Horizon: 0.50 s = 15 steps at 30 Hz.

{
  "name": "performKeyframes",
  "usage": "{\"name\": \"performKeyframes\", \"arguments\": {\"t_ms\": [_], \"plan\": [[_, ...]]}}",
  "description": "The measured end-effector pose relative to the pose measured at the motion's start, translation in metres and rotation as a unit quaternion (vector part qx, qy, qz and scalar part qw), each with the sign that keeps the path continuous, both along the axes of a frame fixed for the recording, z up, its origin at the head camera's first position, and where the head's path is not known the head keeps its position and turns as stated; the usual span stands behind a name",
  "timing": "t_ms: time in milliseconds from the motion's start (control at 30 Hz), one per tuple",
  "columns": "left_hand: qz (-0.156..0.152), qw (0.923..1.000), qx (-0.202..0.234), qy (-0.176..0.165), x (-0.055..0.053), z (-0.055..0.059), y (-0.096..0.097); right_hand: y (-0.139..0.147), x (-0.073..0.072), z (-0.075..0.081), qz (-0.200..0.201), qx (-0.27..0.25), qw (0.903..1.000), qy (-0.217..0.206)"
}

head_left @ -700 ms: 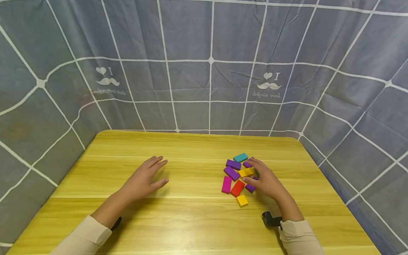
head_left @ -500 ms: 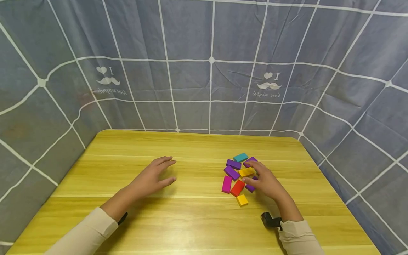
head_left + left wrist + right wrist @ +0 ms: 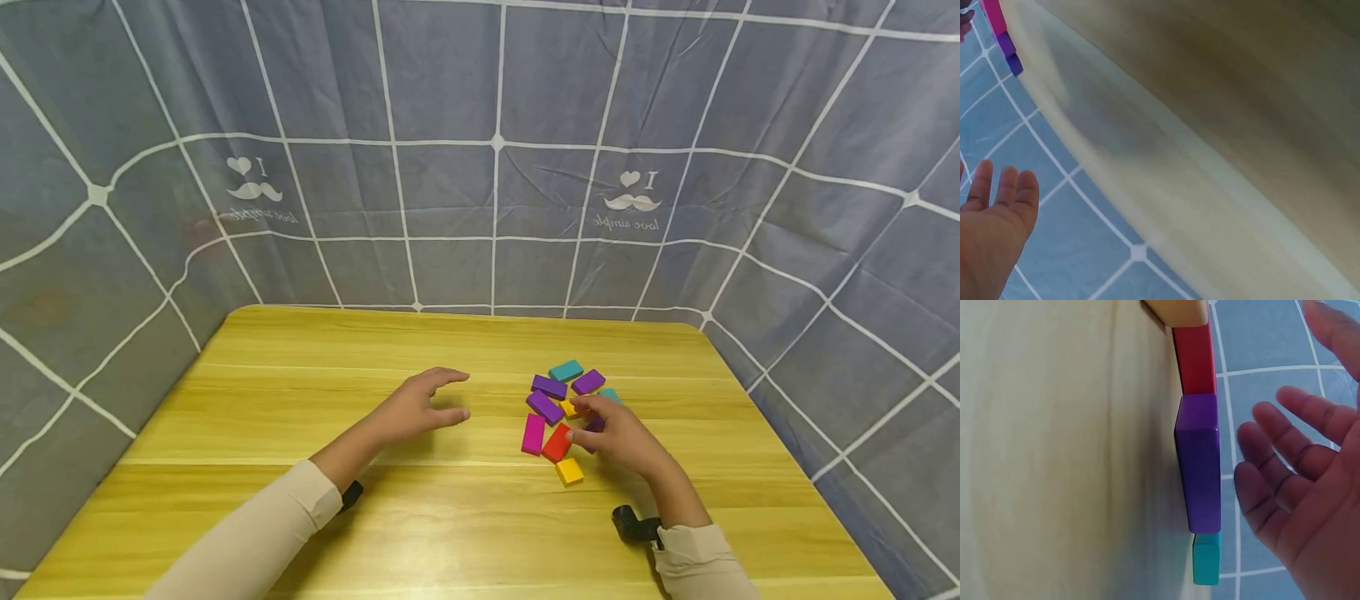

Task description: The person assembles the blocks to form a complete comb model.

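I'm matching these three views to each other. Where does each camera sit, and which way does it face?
Head: worn on the head, looks forward and down at the table, blocks and both hands.
Left wrist: on the left wrist, looks past the left hand at the blurred tabletop.
Right wrist: on the right wrist, faces the right hand.
Shared: the purple block and red block.

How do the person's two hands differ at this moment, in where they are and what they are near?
The left hand hovers over bare table, apart from the blocks; the right hand sits right at the cluster of blocks, fingertips among them. The left hand's fingers stretch out toward the blocks, the right hand's fingers bend down over a purple block. Both are open, gripping nothing, and both wear beige sleeves.
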<state>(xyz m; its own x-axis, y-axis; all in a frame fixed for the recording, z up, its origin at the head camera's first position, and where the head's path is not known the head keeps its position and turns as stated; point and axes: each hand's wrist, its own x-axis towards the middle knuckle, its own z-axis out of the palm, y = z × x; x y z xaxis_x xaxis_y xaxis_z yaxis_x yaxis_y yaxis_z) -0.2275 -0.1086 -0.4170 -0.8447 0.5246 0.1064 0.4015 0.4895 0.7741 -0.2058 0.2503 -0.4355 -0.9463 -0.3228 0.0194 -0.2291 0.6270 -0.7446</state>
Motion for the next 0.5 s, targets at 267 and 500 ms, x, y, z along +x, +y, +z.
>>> {"name": "performKeyframes", "arguments": {"t_ms": [267, 500], "plan": [[-0.056, 0.9979, -0.031, -0.006, -0.006, -0.008, 0.027, -0.002, 0.001, -0.001, 0.001, 0.025, 0.9997, -0.007], [-0.045, 0.9985, -0.024, -0.019, -0.004, -0.012, 0.049, -0.003, 0.003, -0.004, 0.013, 0.037, 0.9991, -0.012]]}}
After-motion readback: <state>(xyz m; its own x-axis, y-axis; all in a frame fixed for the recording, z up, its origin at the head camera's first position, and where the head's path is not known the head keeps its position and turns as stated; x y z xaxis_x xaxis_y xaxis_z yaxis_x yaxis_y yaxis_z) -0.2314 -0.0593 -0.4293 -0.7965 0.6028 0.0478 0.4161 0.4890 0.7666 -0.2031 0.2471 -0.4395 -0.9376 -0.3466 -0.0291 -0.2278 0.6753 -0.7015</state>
